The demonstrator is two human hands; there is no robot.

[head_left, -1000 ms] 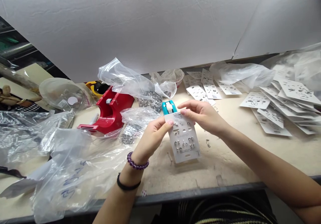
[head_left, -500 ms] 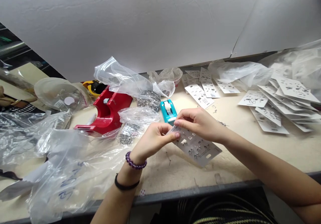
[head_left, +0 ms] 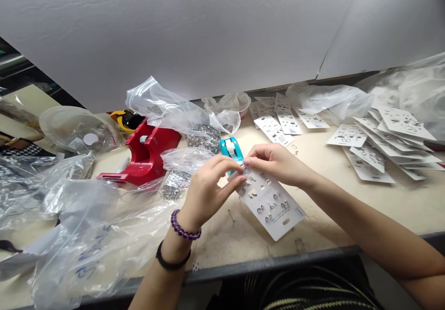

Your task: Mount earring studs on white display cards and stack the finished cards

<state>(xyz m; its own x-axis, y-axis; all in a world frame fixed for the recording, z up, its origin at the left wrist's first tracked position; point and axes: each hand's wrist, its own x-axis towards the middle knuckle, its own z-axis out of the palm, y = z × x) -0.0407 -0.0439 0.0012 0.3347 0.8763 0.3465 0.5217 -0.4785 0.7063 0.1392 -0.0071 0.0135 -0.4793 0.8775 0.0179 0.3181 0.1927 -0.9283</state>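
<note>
A white earring card (head_left: 273,206) with several rows of small metal earrings hangs tilted over the table between my hands, its slotted end toward the front edge. My left hand (head_left: 212,185) pinches the card's upper left edge between thumb and fingers. With thumb and curled fingers, my right hand (head_left: 274,162) grips its far end; the exact fingertip contact is partly hidden. Just beyond the fingertips stands a small teal tape dispenser (head_left: 231,148) with a roll of tape in it.
A big red tape dispenser (head_left: 153,150) stands left, among clear plastic bags (head_left: 86,249). Filled earring cards lie stacked (head_left: 392,143) at right and loosely spread (head_left: 274,129) at the back. Bags of small metal pieces (head_left: 205,137) sit near the teal dispenser. A table edge (head_left: 271,264) runs in front.
The earring card has tipped so more of its face shows. My left fingers have lifted and opened up slightly over its upper edge. The view has shifted a little.
</note>
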